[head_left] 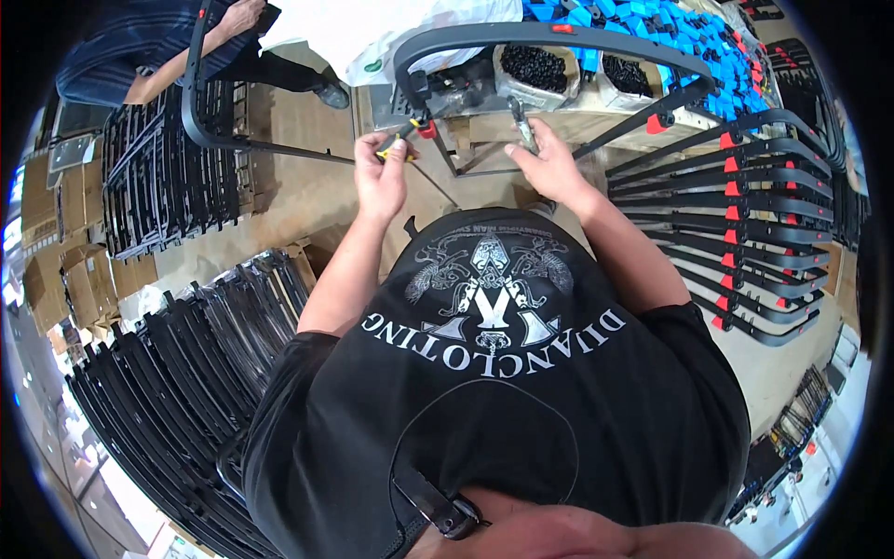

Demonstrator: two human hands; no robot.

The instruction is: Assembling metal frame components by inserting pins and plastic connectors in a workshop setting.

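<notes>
A black curved metal frame with red clips lies across the workbench in front of me. My left hand is closed around a yellow-handled tool, its tip at a red fitting on the frame's left end. My right hand grips a grey metal tool pointing up at the frame's lower bar. My black printed shirt fills the lower middle of the view.
Finished black frames with red clips are stacked at right, more black frames lower left and at left. Blue parts and bins of black pieces sit behind. Another person holds a frame at top left. Cardboard boxes are at far left.
</notes>
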